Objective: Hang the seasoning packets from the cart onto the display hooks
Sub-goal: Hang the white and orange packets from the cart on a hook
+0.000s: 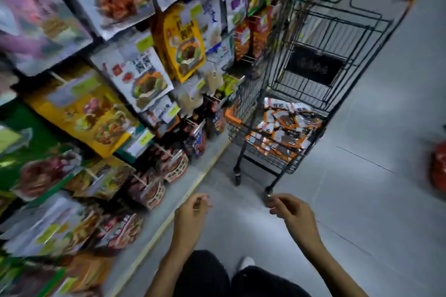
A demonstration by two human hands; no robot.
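A black wire cart [321, 31] stands on the aisle floor ahead of me. On its lower shelf lies a heap of orange-and-white seasoning packets [284, 125]. The display rack [135, 75] on my left is full of hanging packets, and the view of it is blurred. My left hand [193, 212] and my right hand [293, 211] hover low in front of me, short of the cart, fingers loosely curled. Neither hand holds anything that I can see.
Grey floor tiles [362, 188] stretch to the right of the cart. A red bag-like object [438, 166] sits at the right edge. My dark trouser legs and a white shoe [246, 261] show at the bottom. The rack's base edge [193, 185] runs along the floor.
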